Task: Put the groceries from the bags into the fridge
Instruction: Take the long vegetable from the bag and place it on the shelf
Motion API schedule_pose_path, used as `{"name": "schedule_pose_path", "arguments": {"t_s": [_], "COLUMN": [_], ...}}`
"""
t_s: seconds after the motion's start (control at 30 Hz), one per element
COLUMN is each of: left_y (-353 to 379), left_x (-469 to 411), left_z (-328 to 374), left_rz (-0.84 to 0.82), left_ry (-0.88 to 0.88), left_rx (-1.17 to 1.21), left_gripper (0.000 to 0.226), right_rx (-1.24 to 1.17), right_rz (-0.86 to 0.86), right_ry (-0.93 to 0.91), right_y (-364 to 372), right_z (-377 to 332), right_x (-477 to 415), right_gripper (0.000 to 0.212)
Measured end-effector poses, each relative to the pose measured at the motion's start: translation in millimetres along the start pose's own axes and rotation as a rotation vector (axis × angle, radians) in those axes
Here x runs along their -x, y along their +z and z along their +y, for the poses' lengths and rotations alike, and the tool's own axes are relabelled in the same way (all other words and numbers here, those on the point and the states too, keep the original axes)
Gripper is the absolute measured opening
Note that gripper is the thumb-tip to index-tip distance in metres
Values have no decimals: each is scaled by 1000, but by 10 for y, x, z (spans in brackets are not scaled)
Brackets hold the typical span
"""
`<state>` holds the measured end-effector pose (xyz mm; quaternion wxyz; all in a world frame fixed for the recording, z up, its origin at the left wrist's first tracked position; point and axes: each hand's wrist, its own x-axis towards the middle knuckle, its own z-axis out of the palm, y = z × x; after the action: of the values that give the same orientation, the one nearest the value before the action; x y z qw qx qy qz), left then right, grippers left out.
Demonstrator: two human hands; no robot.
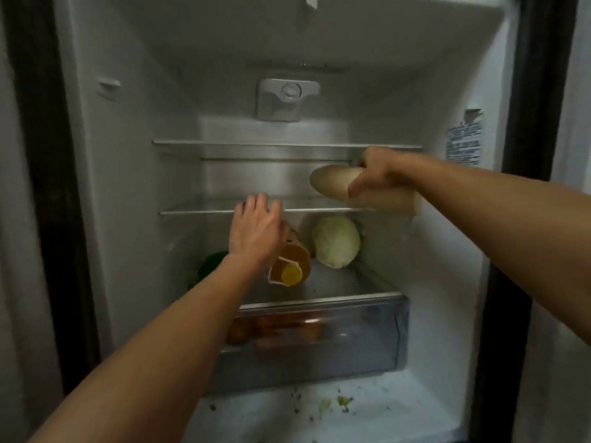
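The fridge stands open in front of me. My right hand (pixel 375 174) grips a long pale loaf-shaped item (pixel 329 183), held level at the right end of the middle glass shelf (pixel 198 212). My left hand (pixel 256 228) reaches in with fingers spread at the front edge of that shelf, holding nothing, just above a bottle of orange liquid with a yellow cap (pixel 292 266). A pale green cabbage (pixel 335 241) rests on the lower shelf, right of the bottle.
A dark green item (pixel 212 265) lies at the left of the lower shelf. The clear crisper drawer (pixel 367 340) below holds several orange vegetables. The upper shelf (pixel 256 143) is bare. Green scraps (pixel 343 402) lie on the fridge floor.
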<state>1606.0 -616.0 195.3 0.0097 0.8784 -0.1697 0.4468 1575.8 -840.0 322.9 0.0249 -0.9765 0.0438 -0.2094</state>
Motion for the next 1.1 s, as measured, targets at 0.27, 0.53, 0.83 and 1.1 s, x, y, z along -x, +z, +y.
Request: {"name": "schedule_pose_path", "arguments": {"t_s": [0.27, 0.53, 0.83, 1.1], "left_y": [421, 621, 671, 406], "left_x": [-140, -154, -148, 11], "left_z": [-169, -179, -192, -132], "left_rz": [200, 401, 411, 101], "left_ry": [1, -7, 3, -13], "left_rx": [-129, -175, -153, -192], "left_gripper": [40, 36, 41, 54], "right_rx": [-113, -84, -184, -530], "right_rz": [-261, -295, -124, 4], "right_ry": [-21, -75, -41, 87], "right_y": [247, 531, 492, 465], "right_z": [-183, -394, -276, -61], "right_x": [-837, -1283, -1169, -579], "right_gripper": [54, 46, 49, 60]}}
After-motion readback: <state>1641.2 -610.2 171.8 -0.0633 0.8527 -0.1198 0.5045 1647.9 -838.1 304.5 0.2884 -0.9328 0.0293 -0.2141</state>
